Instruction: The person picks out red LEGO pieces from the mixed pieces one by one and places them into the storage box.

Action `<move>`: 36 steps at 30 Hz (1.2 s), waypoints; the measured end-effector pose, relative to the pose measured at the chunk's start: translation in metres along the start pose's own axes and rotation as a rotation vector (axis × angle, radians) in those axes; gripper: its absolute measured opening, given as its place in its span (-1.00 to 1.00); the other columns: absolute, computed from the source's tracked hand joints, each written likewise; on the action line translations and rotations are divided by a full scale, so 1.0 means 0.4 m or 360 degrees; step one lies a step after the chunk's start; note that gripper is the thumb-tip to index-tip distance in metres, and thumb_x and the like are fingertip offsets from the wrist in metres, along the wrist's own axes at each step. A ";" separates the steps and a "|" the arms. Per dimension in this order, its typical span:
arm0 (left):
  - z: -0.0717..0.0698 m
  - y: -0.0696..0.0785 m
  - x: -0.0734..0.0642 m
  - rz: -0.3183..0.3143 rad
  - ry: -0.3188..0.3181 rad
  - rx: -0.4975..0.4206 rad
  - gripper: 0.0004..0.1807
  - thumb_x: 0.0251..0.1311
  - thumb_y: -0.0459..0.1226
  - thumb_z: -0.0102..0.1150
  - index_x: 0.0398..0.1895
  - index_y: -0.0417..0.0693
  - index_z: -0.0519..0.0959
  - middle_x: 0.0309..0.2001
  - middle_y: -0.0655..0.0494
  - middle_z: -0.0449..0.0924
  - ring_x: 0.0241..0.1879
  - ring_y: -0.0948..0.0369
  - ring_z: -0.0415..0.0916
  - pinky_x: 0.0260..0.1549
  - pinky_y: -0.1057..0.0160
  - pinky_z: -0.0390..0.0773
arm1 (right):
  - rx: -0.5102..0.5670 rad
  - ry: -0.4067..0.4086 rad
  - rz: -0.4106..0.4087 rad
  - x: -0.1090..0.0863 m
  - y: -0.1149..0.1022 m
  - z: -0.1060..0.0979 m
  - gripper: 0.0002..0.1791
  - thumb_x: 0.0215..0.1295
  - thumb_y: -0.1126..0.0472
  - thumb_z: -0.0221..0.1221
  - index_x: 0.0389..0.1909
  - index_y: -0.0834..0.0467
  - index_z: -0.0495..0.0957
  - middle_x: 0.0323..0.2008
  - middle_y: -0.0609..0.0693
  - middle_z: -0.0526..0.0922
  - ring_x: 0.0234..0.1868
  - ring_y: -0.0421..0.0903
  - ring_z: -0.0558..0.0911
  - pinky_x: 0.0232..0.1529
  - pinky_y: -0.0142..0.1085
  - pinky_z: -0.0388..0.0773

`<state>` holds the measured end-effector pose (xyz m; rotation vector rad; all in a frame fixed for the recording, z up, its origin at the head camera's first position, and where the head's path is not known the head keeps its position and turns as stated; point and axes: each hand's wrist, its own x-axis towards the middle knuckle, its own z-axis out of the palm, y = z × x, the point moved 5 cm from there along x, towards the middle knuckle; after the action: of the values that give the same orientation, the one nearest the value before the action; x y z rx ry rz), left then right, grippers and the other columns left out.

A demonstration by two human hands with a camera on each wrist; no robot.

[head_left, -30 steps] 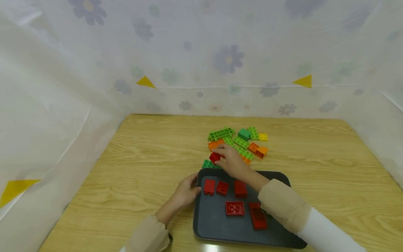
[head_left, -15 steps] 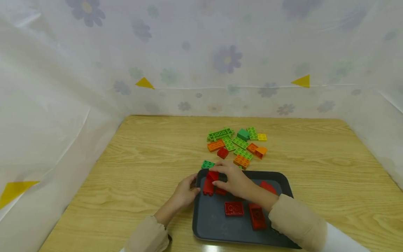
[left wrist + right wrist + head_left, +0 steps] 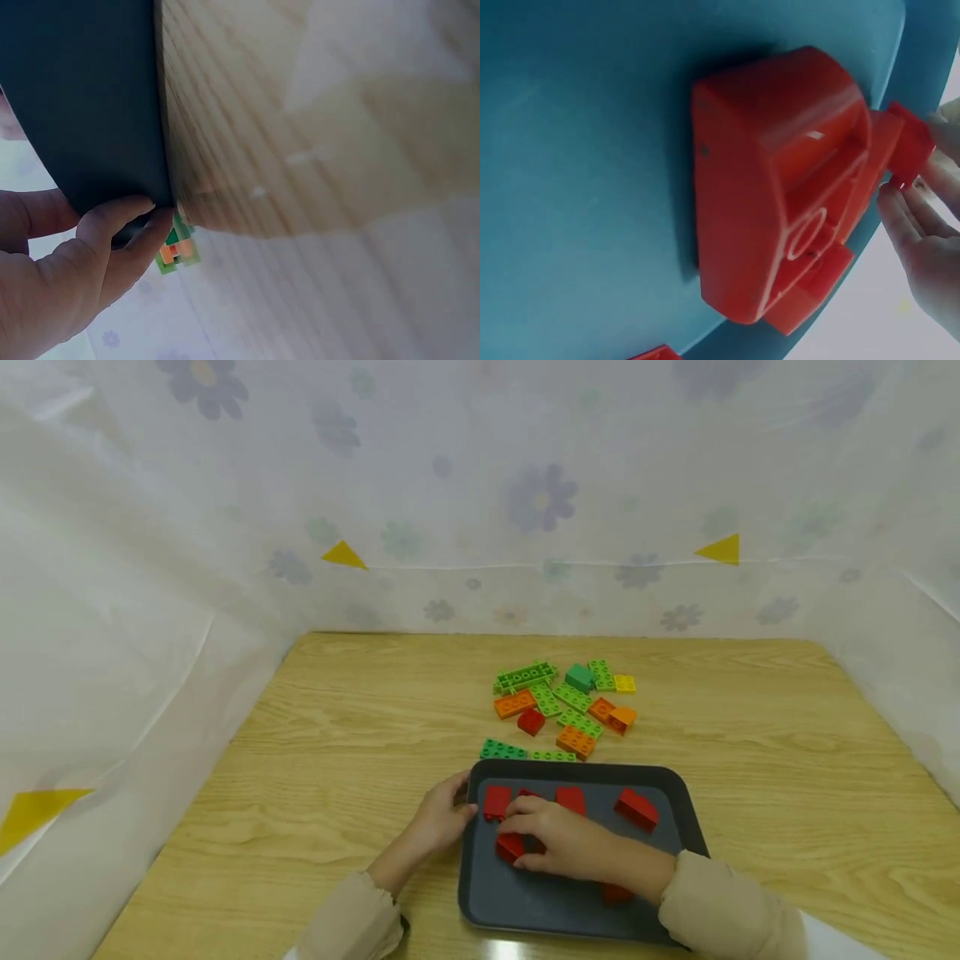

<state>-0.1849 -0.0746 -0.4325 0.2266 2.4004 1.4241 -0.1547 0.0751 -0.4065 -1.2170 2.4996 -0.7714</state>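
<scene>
A dark tray [image 3: 540, 910] lies on the table, and my left hand [image 3: 441, 817] grips its left edge near the far corner. In the left wrist view, the thumb and fingers [image 3: 124, 259] pinch the tray wall. Over the tray's left half, my right hand [image 3: 566, 839] holds a red toy brick [image 3: 510, 848] between thumb and fingertips. The same red brick [image 3: 911, 146] shows at the fingertips in the right wrist view. Around it in the tray are a red brick [image 3: 497, 802], another red brick [image 3: 570, 799] and a curved red brick [image 3: 637, 810]; others are partly hidden by my right hand.
Beyond the tray lie loose bricks: a red brick [image 3: 531, 721], an orange brick [image 3: 576, 742], a dark green brick [image 3: 502, 749], a yellow brick [image 3: 625, 684] and several light green ones. A flowered curtain [image 3: 480, 493] stands behind the wooden table [image 3: 337, 735].
My right hand has carried the red brick from the loose bricks over the tray's far edge, then down and nearer into the tray. The left hand keeps its grip on the tray.
</scene>
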 end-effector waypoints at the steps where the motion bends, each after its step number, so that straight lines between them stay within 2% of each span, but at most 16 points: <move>1: 0.000 0.001 -0.001 -0.0006 0.0001 -0.0002 -0.46 0.21 -0.51 -0.03 0.30 -0.34 0.23 0.20 -0.32 0.37 0.18 -0.18 0.36 0.11 -0.01 0.49 | -0.0015 -0.0024 -0.0004 0.000 -0.001 0.003 -0.63 0.14 0.19 0.27 -0.01 0.15 0.56 -0.04 -0.03 0.51 -0.05 -0.21 0.51 -0.03 -0.40 0.57; 12: 0.001 0.000 0.001 -0.0014 -0.0006 -0.0003 -0.46 0.22 -0.51 -0.03 0.30 -0.33 0.22 0.20 -0.32 0.37 0.18 -0.19 0.36 0.12 -0.01 0.48 | -0.0077 -0.0065 -0.0009 0.003 0.003 0.021 -0.64 0.12 0.18 0.28 -0.03 0.14 0.56 -0.03 -0.03 0.50 -0.05 -0.22 0.52 -0.04 -0.43 0.57; 16: 0.002 0.000 0.000 -0.0012 -0.0012 -0.0011 -0.46 0.22 -0.51 -0.04 0.30 -0.34 0.22 0.20 -0.33 0.36 0.19 -0.19 0.35 0.12 -0.01 0.47 | -0.0065 -0.0085 0.0031 0.003 0.004 0.024 -0.64 0.13 0.16 0.27 -0.02 0.12 0.56 -0.02 -0.04 0.50 -0.04 -0.24 0.51 -0.03 -0.43 0.56; 23: 0.002 0.002 -0.001 -0.0010 -0.0010 -0.0014 -0.46 0.22 -0.51 -0.05 0.31 -0.35 0.21 0.19 -0.34 0.36 0.19 -0.19 0.35 0.11 -0.01 0.48 | -0.0063 -0.0067 0.0000 0.002 0.000 0.020 -0.62 0.11 0.18 0.29 -0.02 0.13 0.55 -0.04 -0.02 0.50 -0.07 -0.22 0.51 -0.06 -0.43 0.57; 27: 0.003 0.001 0.000 -0.0001 -0.0001 -0.0009 -0.46 0.22 -0.51 -0.05 0.30 -0.37 0.21 0.19 -0.35 0.36 0.18 -0.19 0.35 0.11 -0.01 0.48 | -0.0020 -0.0051 0.0046 0.002 -0.001 0.009 -0.58 0.11 0.14 0.28 0.02 0.11 0.53 0.00 -0.04 0.50 -0.02 -0.20 0.50 0.00 -0.38 0.56; 31: 0.002 0.005 0.000 0.0027 0.0006 -0.0017 -0.46 0.20 -0.53 -0.05 0.29 -0.42 0.20 0.19 -0.37 0.36 0.17 -0.20 0.36 0.10 0.00 0.49 | -0.0028 0.0088 0.0014 0.005 -0.005 -0.030 -0.57 0.13 0.12 0.27 0.04 0.14 0.53 0.01 -0.01 0.51 -0.01 -0.16 0.51 -0.01 -0.34 0.57; 36: 0.002 0.008 -0.001 0.0013 0.0013 -0.0006 -0.45 0.20 -0.53 -0.05 0.29 -0.43 0.19 0.19 -0.38 0.35 0.17 -0.20 0.36 0.10 0.00 0.49 | -0.0060 0.0349 0.0065 0.013 0.008 -0.107 -0.56 0.16 0.14 0.25 0.07 0.17 0.51 0.05 0.08 0.50 0.01 -0.05 0.54 -0.06 -0.25 0.60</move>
<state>-0.1845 -0.0726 -0.4299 0.2302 2.4054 1.4359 -0.1788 0.0873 -0.3729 -1.1454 2.7160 -0.8951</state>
